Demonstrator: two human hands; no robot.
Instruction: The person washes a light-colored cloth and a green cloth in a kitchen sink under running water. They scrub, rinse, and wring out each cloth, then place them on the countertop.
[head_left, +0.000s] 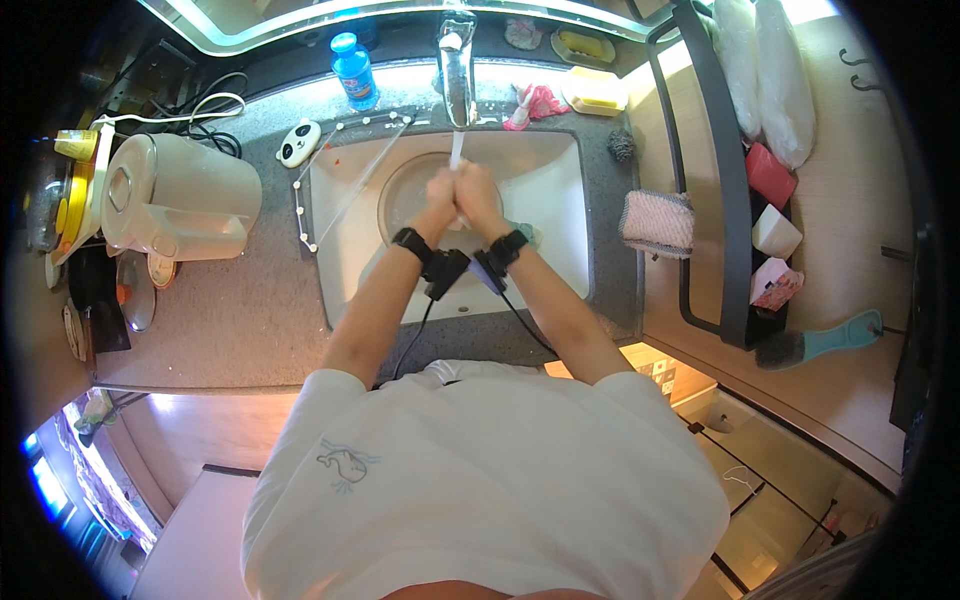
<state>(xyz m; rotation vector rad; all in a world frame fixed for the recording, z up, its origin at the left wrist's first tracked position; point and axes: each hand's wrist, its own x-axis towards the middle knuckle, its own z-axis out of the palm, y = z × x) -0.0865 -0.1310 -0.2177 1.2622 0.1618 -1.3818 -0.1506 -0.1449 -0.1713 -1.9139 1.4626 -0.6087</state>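
Note:
My left hand and my right hand are pressed together beneath a chrome faucet. A stream of running water meets them at the fingers. Whether anything is held between them is hidden. Directly below is a round pale basin standing in the white rectangular sink. A greenish cloth shows in part beside my right wrist. Each wrist wears a black strap with a small device and a cable.
A white electric kettle and a pot lid stand left. Behind the sink are a blue bottle, a pink cloth and a soap dish. On the right, a pink scrubbing sponge hangs from a black rack.

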